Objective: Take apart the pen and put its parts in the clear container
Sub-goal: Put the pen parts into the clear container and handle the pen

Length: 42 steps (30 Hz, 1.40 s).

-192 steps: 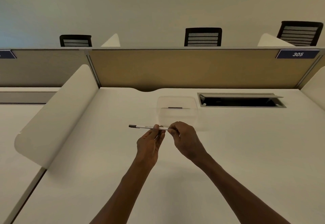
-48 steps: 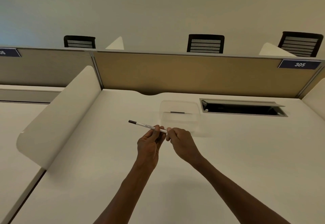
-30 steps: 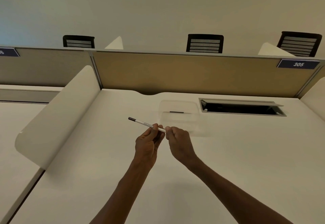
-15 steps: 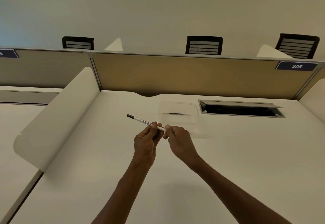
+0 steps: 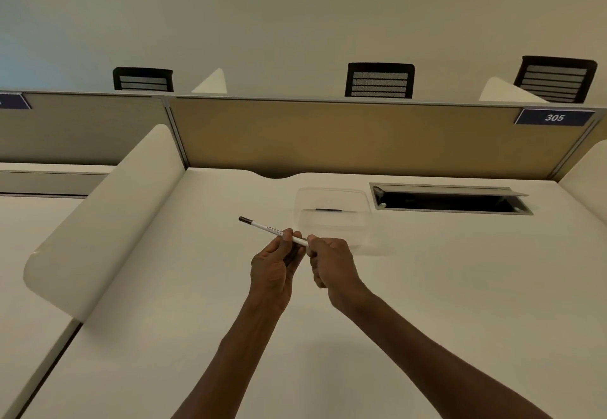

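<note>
An open-plan office: a white counter behind a tan partition, number plate at 1 o'clock, mesh chairs beyond at 12.

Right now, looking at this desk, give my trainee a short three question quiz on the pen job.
1. True or false: the pen lies flat on the desk.
2. Which hand pinches the pen's near end? A) left hand B) right hand
3. Fill in: a small dark part already sits in the clear ____.

Key
1. False; both hands hold it above the desk.
2. B; the left hand grips the barrel.
3. container, just beyond the hands.
</note>
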Motion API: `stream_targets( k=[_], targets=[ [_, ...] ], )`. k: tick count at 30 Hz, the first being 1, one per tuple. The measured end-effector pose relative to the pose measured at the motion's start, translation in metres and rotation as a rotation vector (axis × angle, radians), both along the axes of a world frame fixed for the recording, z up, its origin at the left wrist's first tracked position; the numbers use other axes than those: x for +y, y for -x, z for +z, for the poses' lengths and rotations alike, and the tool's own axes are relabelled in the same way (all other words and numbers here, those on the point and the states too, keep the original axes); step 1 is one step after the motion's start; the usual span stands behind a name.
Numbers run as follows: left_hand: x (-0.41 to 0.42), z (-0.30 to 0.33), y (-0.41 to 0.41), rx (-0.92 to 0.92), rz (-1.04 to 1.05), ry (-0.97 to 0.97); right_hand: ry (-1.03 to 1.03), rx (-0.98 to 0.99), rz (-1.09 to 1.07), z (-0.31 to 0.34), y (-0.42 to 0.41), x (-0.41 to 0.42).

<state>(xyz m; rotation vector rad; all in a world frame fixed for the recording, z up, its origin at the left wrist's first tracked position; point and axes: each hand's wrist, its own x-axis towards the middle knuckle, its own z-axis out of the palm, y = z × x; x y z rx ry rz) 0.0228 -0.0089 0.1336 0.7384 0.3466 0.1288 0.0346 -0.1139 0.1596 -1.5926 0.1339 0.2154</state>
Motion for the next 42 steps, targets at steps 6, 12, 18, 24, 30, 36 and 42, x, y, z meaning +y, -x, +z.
stream_targets(
  k=[6,12,18,24,30,36,42],
  targets=[
    [-0.001,-0.004,-0.001,0.006,0.003,-0.010,-0.135,0.181,0.033,0.002,0.001,-0.003],
    [-0.011,-0.005,-0.002,0.057,-0.013,0.095,0.079,-0.170,0.115,-0.010,-0.003,-0.017],
    [-0.013,-0.006,0.000,0.127,-0.034,0.178,0.364,-0.534,0.110,-0.027,-0.012,-0.037],
    [-0.013,-0.001,0.000,0.151,-0.079,0.244,0.339,-0.729,0.131,-0.028,-0.016,-0.034],
    [-0.009,0.000,-0.001,0.163,-0.219,0.284,0.358,-0.827,0.073,-0.022,-0.019,-0.028],
    [-0.006,-0.014,0.004,0.286,-0.360,-0.121,0.290,-0.808,0.070,-0.007,-0.026,-0.029],
    [0.001,-0.041,0.005,0.271,-0.240,-0.466,0.028,-0.525,0.019,0.006,-0.032,-0.033]
  ],
)
